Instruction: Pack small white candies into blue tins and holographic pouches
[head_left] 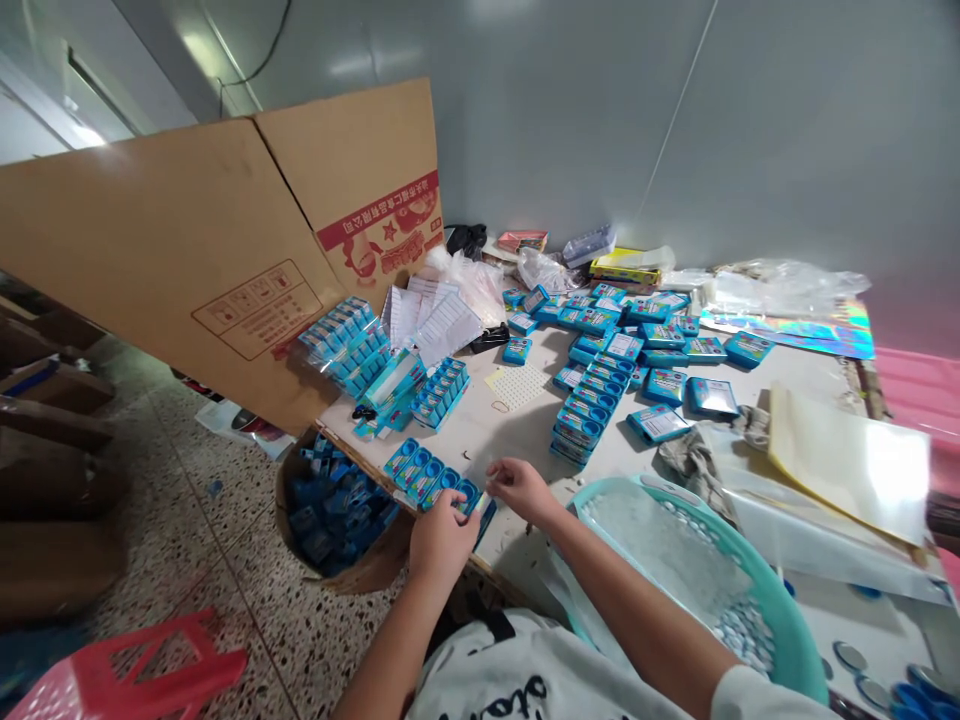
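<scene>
Our left hand (442, 530) touches the blue row (427, 480) on the tabletop (480, 432)'s near edge, grip unclear; at its 2 o'clock, our right hand (521, 488) has fingertips pinched together. At 1 o'clock beyond, loose packs (624, 346) look finished; the row looks unfinished.

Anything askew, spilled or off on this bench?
No clear spill or damage. Untidy, though: loose blue packs lie jumbled at mixed angles toward the back, unlike the neatly lined-up blue stack next to them. A greyish cloth also lies crumpled beside the turquoise basin.
</scene>
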